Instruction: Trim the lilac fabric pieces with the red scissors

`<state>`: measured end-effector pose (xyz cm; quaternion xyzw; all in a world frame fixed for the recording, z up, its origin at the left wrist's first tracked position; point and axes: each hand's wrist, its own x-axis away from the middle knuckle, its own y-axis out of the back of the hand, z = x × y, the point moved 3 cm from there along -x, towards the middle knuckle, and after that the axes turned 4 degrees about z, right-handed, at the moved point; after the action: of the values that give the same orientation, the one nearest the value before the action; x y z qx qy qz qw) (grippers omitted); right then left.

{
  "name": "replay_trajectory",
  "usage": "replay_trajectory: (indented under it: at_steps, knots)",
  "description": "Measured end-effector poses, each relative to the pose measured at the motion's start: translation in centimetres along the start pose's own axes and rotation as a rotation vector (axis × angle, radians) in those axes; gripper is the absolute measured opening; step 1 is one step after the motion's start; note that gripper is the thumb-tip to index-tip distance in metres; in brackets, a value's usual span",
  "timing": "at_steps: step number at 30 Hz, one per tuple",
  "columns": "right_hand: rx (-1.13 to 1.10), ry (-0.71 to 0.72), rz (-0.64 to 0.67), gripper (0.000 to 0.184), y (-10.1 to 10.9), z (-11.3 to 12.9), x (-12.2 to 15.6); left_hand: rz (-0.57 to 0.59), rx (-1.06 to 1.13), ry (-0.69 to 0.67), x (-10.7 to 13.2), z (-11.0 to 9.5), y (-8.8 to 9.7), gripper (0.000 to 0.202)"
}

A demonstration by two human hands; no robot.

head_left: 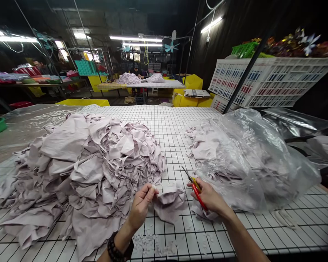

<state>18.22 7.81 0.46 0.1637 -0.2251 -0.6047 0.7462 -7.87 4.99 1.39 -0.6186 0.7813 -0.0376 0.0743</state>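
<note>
My left hand (142, 205) pinches the edge of a small pale lilac fabric piece (169, 202) lying on the white gridded table (166, 120). My right hand (207, 198) grips red-handled snips (193, 183), blades pointing up and left, just right of that piece. A big heap of the same lilac fabric pieces (84, 167) lies to the left of my hands. Small fabric scraps (153, 243) are scattered on the table below my hands.
A clear plastic bag (251, 160) holding more lilac fabric lies on the right. White crates (268, 82) stand behind it with a black pole. Plastic sheeting (27, 120) covers the left. Another person (136, 70) works at a far table.
</note>
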Motion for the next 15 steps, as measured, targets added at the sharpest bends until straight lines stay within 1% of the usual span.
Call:
replay_trajectory:
  at_steps: [2,4,6,8,10,11,13,15]
  knots:
    - [0.041,-0.021,0.040,0.015,-0.8,-0.2,-0.2,-0.041,0.022,0.000,0.2,0.0,0.7,0.025]
    - [0.081,-0.022,0.059,0.013,-2.0,-0.2,-0.4,-0.080,0.027,0.011,0.4,0.2,1.2,0.026]
    - [0.106,-0.010,0.070,0.016,-3.6,-0.3,-0.6,-0.118,-0.005,0.021,0.5,0.4,1.8,0.026]
    - [0.118,0.015,0.053,0.017,-5.0,-0.5,-0.7,-0.136,-0.079,0.028,0.7,0.6,2.5,0.028]
    - [0.114,0.038,0.011,0.013,-5.8,-0.6,-0.7,-0.141,-0.213,0.045,0.9,0.7,3.1,0.030]
    - [0.107,0.049,-0.009,0.012,-6.0,-0.6,-0.8,-0.161,-0.313,0.056,1.1,0.6,3.5,0.030]
    - [0.091,0.061,-0.026,0.008,-5.9,-0.5,-0.8,-0.282,-0.560,0.070,1.6,0.0,4.0,0.029]
    - [-0.015,0.057,0.001,0.007,-5.4,-0.1,-0.9,-0.432,-0.760,0.053,2.4,-1.1,4.0,0.031]
